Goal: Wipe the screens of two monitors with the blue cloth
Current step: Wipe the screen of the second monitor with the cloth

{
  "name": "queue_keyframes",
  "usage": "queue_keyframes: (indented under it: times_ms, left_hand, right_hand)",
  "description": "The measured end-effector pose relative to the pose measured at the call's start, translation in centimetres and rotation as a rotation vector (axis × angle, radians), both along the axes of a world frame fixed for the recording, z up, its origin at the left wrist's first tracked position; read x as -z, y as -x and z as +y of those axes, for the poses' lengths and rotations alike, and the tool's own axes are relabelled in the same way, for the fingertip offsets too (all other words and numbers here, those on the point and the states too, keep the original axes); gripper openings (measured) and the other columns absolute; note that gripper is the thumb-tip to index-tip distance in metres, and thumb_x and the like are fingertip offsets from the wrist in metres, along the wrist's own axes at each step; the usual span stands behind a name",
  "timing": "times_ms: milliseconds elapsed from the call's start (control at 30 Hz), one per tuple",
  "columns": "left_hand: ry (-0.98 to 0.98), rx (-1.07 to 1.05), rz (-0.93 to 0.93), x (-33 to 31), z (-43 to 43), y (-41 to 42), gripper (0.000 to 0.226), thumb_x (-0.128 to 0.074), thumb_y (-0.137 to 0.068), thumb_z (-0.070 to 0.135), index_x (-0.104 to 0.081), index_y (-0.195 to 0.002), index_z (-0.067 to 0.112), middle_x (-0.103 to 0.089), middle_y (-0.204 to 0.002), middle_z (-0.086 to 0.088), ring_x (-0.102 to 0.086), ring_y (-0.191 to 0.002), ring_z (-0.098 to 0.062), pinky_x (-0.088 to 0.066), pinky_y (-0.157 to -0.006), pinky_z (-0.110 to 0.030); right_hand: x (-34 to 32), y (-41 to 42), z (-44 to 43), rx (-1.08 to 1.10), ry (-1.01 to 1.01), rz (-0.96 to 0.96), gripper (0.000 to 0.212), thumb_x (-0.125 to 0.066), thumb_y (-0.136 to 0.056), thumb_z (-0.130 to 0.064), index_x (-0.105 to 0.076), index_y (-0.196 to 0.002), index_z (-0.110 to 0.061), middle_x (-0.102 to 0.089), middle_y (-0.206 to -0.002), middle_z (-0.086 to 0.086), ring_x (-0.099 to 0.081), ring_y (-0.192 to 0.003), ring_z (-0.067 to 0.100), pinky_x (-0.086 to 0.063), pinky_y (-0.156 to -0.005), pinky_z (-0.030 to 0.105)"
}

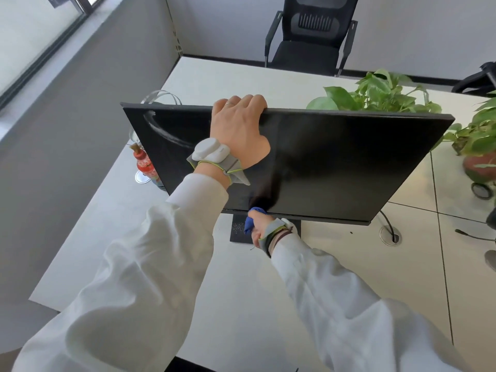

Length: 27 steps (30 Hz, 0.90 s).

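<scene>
Your left hand (239, 130) grips the top edge of the wide black flat-panel monitor (335, 162). The fingers are curled over the edge to the back and the thumb lies on the front of the screen. A white sensor pod on a grey strap (210, 151) sits on that wrist, above your white sleeve (150, 264).

The monitor stands in the middle of the white table (236, 285), nearer its left edge, and is tilted back so the dark screen faces up at you. A pale curved streak shows near the screen's upper left corner.

Your right hand (259, 229) is clenched around the bunched blue cloth (251, 221) and holds it against the bottom edge of the screen, left of centre. The cloth sticks out above and to the left of your fist. Just below it, the monitor's flat black square base (237, 232) rests on the table.

A red patterned bottle with a cork-coloured top (145, 165) stands near the table's left edge, partly hidden behind the monitor's left side. A leafy green plant (381, 92) rises behind the monitor's top right corner, toward the far edge. Another green plant in a reddish-brown pot (480, 157) sits by the right edge. A round metal cable port with a black cable (389, 236) lies in the table just right of the monitor's lower right corner. A black mesh-backed office chair (308, 36) stands beyond the far edge.
</scene>
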<state>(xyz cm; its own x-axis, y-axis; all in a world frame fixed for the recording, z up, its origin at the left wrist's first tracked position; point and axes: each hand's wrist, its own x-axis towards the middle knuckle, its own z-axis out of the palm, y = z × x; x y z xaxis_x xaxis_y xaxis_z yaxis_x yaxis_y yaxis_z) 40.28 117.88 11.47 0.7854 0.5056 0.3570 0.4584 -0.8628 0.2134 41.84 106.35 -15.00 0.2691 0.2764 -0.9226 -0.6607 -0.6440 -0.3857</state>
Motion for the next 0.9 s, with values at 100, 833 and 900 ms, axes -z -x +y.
queue_keyframes:
  times_ms: [100, 833, 900]
  left_hand:
    - [0.017, 0.012, 0.040, -0.4, -0.1, 0.2, 0.046, -0.046, -0.060, 0.015, -0.052, -0.106, 0.017, -0.059, -0.094, 0.005, -0.051, -0.090, -0.023, -0.028, -0.096, -0.032]
    - [0.022, -0.112, -0.040, 0.0, 3.0, 2.1, 0.041, -0.026, -0.092, 0.048, -0.052, -0.083, 0.017, -0.057, -0.075, 0.005, -0.051, -0.076, -0.024, -0.039, -0.091, -0.040]
    - [0.015, -0.111, -0.048, 0.1, 3.0, 2.1, 0.039, -0.025, -0.091, 0.045, -0.050, -0.082, 0.016, -0.055, -0.074, 0.004, -0.049, -0.074, -0.024, -0.038, -0.089, -0.040]
  right_hand:
    - [-3.0, 1.6, 0.9, -0.068, -0.045, 0.021, 0.032, -0.062, -0.077, -0.045, -0.042, -0.076, -0.020, -0.041, -0.069, 0.002, -0.040, -0.052, 0.016, -0.037, -0.037, 0.015]
    - [-6.0, 0.5, -2.7, 0.182, -0.028, -0.245, 0.022, -0.070, -0.085, -0.024, -0.053, -0.084, -0.011, -0.047, -0.063, 0.000, -0.039, -0.032, 0.009, -0.029, -0.034, 0.013]
    - [-6.2, 0.6, -2.4, 0.194, -0.018, -0.242, 0.021, -0.067, -0.085, -0.023, -0.048, -0.083, -0.013, -0.049, -0.066, 0.001, -0.039, -0.028, 0.009, -0.027, -0.034, 0.012]
